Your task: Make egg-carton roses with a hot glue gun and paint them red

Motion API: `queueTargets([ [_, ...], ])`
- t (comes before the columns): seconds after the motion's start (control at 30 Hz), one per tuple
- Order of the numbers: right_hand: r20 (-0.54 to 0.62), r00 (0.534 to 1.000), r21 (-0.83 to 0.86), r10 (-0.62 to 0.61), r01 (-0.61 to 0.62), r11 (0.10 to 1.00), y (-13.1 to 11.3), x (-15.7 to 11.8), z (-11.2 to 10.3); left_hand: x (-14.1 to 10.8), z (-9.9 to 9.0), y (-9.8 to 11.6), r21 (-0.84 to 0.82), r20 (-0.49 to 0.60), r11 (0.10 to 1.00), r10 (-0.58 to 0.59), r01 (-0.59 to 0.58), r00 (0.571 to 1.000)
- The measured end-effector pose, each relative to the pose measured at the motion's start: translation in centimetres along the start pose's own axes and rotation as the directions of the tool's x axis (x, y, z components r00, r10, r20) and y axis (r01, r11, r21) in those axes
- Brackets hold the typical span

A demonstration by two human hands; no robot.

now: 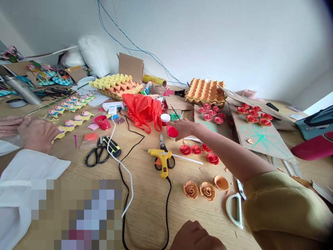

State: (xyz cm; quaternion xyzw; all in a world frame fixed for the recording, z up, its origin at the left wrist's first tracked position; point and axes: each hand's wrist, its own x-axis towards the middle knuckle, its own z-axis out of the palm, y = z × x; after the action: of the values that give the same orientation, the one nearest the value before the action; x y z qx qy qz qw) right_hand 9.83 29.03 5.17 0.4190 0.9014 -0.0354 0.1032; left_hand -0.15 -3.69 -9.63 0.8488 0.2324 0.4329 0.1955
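My right hand point(185, 128) reaches to the table's middle, its fingers and thumb around the upper right edge of a small pot of red paint point(172, 132). A thin dark brush point(174, 111) slants up behind the fingers. My left hand point(197, 238) is a closed fist at the bottom edge; nothing shows in it. Near the pot stands a white-topped tub point(165, 118). Red paper roses point(196, 149) lie below my right forearm, with unpainted roses point(190, 190) and an unpainted cup point(221, 183) nearer me. A yellow glue gun point(162, 160) rests on black-handled scissors point(163, 142).
At left, another person's hands point(37, 133) are by painted egg-carton strips point(75, 121). Cables point(131, 180) cross the table. A red bag point(144, 109) and egg trays point(205, 91) sit behind. Cardboard point(257, 133) with roses is at right; white-handled scissors point(235, 210) lie by my right sleeve.
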Motion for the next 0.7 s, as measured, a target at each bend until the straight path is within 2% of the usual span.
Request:
queueTargets([
  [0.03, -0.004, 1.000, -0.002, 0.006, -0.006, 1.000, -0.2, -0.7, -0.4, 0.5, -0.8, 0.3, -0.019, 0.017, 1.000, -0.020, 0.021, 1.000],
  [0.17, -0.021, 1.000, -0.013, 0.018, -0.018, 1.000, -1.2, -4.6, -2.2, 2.6, -3.8, 2.2, -0.069, -0.045, 0.997, -0.025, 0.022, 0.999],
  [0.27, -0.069, 0.997, -0.063, 0.023, -0.027, 0.998, -2.5, -8.8, -3.6, 3.4, -5.5, 3.2, -0.096, -0.018, 0.986, -0.138, 0.135, 0.990],
  [0.4, -0.097, 0.994, -0.110, 0.053, -0.064, 0.992, -4.9, -15.2, -4.2, 3.6, -6.5, 3.1, -0.104, -0.086, 0.961, -0.265, 0.255, 0.961],
  [0.53, -0.135, 0.990, -0.077, 0.047, -0.058, 0.995, -7.7, -21.6, -2.6, 3.9, -7.0, 2.1, -0.109, -0.208, 0.949, -0.312, 0.295, 0.927],
  [0.6, -0.178, 0.983, -0.066, 0.051, -0.063, 0.996, -9.3, -24.4, -1.0, 4.1, -7.2, 1.7, -0.101, -0.278, 0.947, -0.321, 0.305, 0.905],
  [0.7, -0.146, 0.986, -0.015, 0.076, -0.079, 0.997, -11.8, -27.9, 1.8, 4.3, -7.3, 1.3, -0.100, -0.329, 0.944, -0.330, 0.315, 0.885],
])
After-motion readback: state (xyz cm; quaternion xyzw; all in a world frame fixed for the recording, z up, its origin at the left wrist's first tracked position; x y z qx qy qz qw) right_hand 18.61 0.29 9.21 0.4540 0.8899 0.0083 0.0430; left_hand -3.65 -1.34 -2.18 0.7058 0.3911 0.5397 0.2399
